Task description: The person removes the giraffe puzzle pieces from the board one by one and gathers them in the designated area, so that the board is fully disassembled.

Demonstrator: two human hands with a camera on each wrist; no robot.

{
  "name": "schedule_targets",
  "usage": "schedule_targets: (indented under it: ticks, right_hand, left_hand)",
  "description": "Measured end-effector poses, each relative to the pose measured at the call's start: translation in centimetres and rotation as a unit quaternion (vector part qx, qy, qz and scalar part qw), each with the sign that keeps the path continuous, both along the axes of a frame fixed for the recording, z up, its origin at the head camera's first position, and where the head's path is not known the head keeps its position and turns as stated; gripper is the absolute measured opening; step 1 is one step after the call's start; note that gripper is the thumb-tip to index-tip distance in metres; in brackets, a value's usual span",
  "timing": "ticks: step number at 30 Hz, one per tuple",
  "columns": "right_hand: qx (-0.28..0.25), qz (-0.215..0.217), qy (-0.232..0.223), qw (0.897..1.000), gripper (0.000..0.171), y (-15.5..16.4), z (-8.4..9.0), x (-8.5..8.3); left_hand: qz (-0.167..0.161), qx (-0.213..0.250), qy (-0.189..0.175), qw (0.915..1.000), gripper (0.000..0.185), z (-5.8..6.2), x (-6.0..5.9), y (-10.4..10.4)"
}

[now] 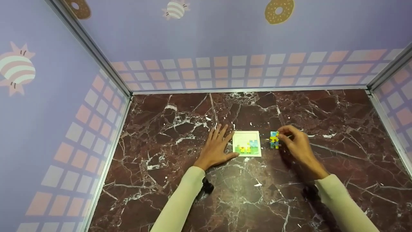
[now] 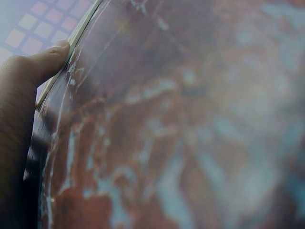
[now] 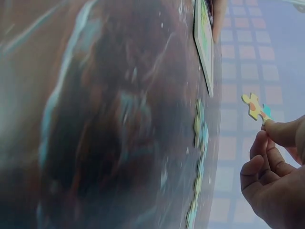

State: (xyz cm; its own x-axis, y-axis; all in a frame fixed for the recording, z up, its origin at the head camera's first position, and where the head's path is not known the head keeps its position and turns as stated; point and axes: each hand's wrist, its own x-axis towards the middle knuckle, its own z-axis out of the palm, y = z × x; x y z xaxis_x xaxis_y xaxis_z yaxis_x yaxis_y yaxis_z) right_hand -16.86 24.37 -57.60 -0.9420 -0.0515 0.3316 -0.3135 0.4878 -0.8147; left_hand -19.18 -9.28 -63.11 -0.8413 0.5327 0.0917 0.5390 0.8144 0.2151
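A small square jigsaw tray (image 1: 246,132) with a pale rim lies on the marbled surface. Its lower part holds fitted pieces in green, yellow and blue; the upper part shows its pale base. Beside it on the left, my left hand (image 1: 215,148) lies with fingers spread, thumb at the tray's lower left edge. My right hand (image 1: 297,145) pinches a yellow jigsaw piece (image 3: 254,107) with orange and blue patches between thumb and fingertips, raised off the surface. Beneath and beside those fingertips are several loose jigsaw pieces (image 1: 274,141), seen edge-on in the right wrist view.
Dark red marbled tabletop (image 1: 180,199) with white veins spreads around the tray. Lilac panels with pink and white squares stand as a back wall (image 1: 222,38), a left wall (image 1: 38,129) and a right wall (image 1: 397,100). A dark object (image 1: 207,186) sits at the left wrist.
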Motion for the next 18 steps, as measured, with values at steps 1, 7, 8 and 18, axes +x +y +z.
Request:
schedule_targets:
  ticks: [1,7,8,18]
  right_hand:
    - [-0.001,-0.002,-0.001,1.0,0.015,0.4,0.0,0.1]
    - [0.015,-0.009,0.0,1.0,0.013,2.1,0.2,0.4]
    - [0.02,-0.008,0.001,1.0,0.013,2.3,0.2,0.5]
    - [0.044,0.002,-0.03,0.999,0.015,4.5,-0.2,0.9]
  left_hand:
    - [0.0,0.0,0.001,1.0,0.097,0.0,0.0,0.0]
    - [0.003,-0.004,0.003,1.0,0.097,0.0,-0.1,-0.1]
    - [0.003,-0.005,0.003,1.0,0.098,0.0,-0.1,-0.1]
    - [0.001,0.009,-0.011,0.9999,0.097,0.1,0.1,0.0]
